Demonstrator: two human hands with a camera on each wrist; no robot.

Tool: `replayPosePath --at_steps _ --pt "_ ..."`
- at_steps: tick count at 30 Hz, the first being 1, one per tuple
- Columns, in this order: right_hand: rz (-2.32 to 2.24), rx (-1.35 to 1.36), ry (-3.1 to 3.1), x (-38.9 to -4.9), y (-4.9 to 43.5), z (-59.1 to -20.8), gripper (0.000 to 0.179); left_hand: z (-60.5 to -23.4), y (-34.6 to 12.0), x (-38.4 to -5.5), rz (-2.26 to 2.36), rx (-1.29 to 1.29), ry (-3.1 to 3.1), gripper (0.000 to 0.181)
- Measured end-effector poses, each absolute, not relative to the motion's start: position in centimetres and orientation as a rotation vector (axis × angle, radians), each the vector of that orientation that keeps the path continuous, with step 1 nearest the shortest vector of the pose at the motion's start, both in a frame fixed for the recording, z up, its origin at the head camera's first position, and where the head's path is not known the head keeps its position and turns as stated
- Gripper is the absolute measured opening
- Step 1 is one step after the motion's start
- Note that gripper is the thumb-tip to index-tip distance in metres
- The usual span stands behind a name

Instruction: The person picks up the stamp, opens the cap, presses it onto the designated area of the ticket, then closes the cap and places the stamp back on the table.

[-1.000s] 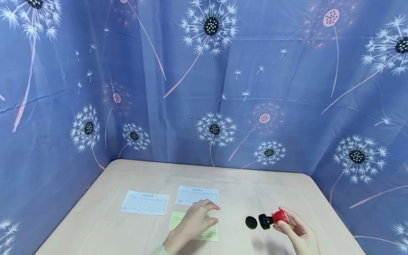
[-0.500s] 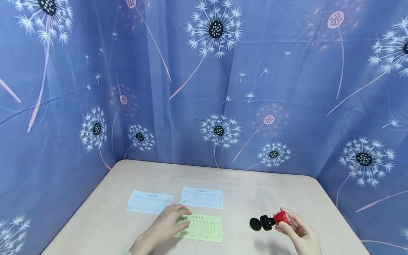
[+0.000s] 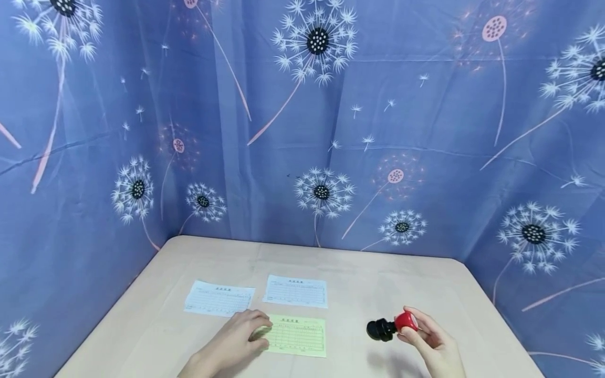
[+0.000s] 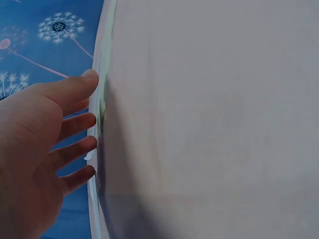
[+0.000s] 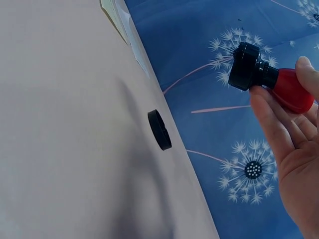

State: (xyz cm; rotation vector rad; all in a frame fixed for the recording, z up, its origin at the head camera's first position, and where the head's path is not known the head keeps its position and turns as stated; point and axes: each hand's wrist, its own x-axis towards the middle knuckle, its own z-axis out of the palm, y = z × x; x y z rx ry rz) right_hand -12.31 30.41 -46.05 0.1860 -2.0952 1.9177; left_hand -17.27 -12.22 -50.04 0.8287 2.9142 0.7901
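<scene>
My right hand (image 3: 432, 346) holds a stamp (image 3: 406, 320) by its red handle, between thumb and fingers. Its black round head points left, raised off the table, as the right wrist view shows. A black round cap (image 5: 159, 130) lies on the table; in the head view the stamp head overlaps it. My left hand (image 3: 236, 338), with loosely bent fingers, is at the left edge of a green form slip (image 3: 298, 336). Whether the fingertips touch the paper I cannot tell. In the left wrist view the left hand (image 4: 45, 134) grips nothing.
Two white printed form slips lie farther back, the left slip (image 3: 219, 298) partly behind my left hand and the other slip (image 3: 296, 290) behind the green one. They rest on a beige-covered table (image 3: 359, 278). Blue dandelion curtains (image 3: 264, 199) stand round its back and sides.
My left hand has moved left from over the green slip to its left edge, uncovering most of it. The stamp in my right hand has come left, over the cap in the head view.
</scene>
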Motion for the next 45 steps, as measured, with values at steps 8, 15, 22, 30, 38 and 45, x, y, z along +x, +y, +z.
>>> replayPosePath --at_steps 8,15,22,30,38,45 --pt "1.857 0.237 -2.156 -12.7 29.7 -45.9 0.042 -49.7 -12.3 -17.3 0.752 0.812 2.892 0.04" --pt "1.745 0.167 -2.272 -12.9 28.8 -45.4 0.042 -49.3 -12.1 -17.3 0.711 0.799 2.895 0.044" --pt "1.545 0.259 -2.36 -13.4 27.9 -45.0 0.04 -49.4 -11.8 -16.8 0.671 0.791 2.929 0.041" --pt "1.487 0.401 -2.353 -14.2 26.6 -45.3 0.038 -49.2 -11.9 -17.0 0.65 0.819 2.934 0.039" --pt "1.474 0.537 -2.367 -15.1 24.9 -45.4 0.038 -49.1 -11.9 -17.0 0.685 0.814 2.921 0.037" --pt "1.479 0.645 -2.435 -15.6 23.8 -45.5 0.039 -49.0 -11.6 -16.9 0.706 0.803 2.906 0.037"
